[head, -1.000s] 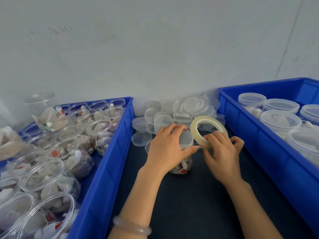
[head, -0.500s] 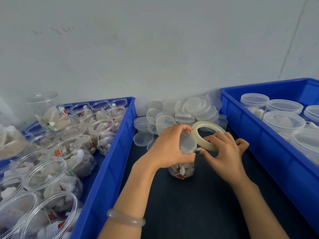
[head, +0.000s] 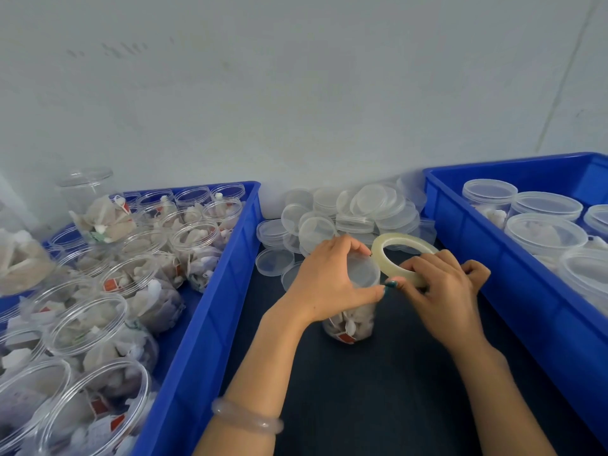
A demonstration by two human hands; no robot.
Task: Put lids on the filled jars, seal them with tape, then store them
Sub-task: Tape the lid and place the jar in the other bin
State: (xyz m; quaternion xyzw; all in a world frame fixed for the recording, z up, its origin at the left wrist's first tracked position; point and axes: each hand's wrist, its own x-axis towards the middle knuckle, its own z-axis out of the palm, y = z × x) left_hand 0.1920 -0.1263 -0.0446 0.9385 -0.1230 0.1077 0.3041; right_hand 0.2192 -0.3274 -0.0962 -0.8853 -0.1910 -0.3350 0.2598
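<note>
Between two blue bins, on a dark surface (head: 378, 396), stands one filled jar (head: 350, 324), near the middle of the gap.

Around it:
- Left bin (head: 210, 291): crowded with open jars (head: 88, 320), no lids, stuffed with pale sachets, some with red tags.
- Right bin (head: 493, 248): lidded jars (head: 546, 235) packed close.
- Loose lids (head: 362, 209), clear plastic, heaped against the wall just behind the jar; a few lie flat on the surface beside it.

Obstruction: the left hand (head: 329, 281) covers the jar's upper half and both hands block its shoulder from view. A pale bracelet (head: 246, 419) sits on the left wrist.

Jar upright, long axis vertical, mouth up, clear lid (head: 363, 271) on top. Left fingers curl round the lid's rim, thumb on the near side. Right hand (head: 441, 294) pinches the tape roll (head: 381, 258) at its near edge, fingers bent over it; the roll is tilted, its hole facing up and toward the camera, its left edge just beside the lid.

Room: plain grey-white wall (head: 296, 93), faintly scuffed, directly behind the surface.
</note>
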